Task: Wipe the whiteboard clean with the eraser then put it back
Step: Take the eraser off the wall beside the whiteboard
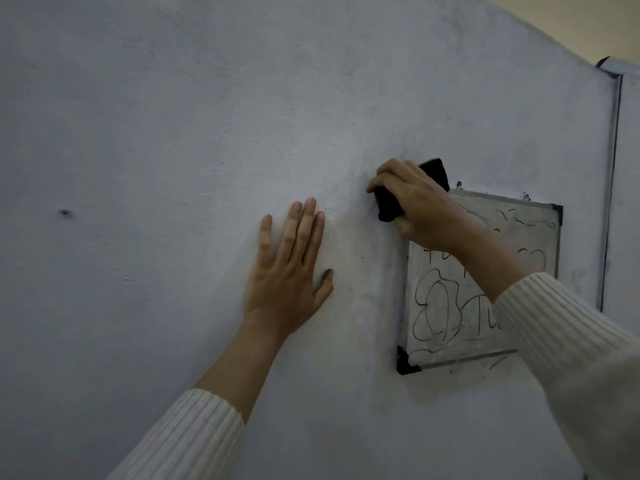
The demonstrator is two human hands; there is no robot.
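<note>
A small framed whiteboard (446, 306) hangs on the wall at the right, covered with black scribbles and letters. My right hand (420, 206) is closed around a black eraser (388, 202) at the board's upper left corner, partly over the bare wall. My right forearm hides the middle of the board. My left hand (287, 268) lies flat on the wall to the left of the board, fingers spread, holding nothing.
The pale grey wall (173, 133) fills most of the view, with a dark spot (65, 213) at the left. A vertical frame or door edge (611, 188) runs down the far right.
</note>
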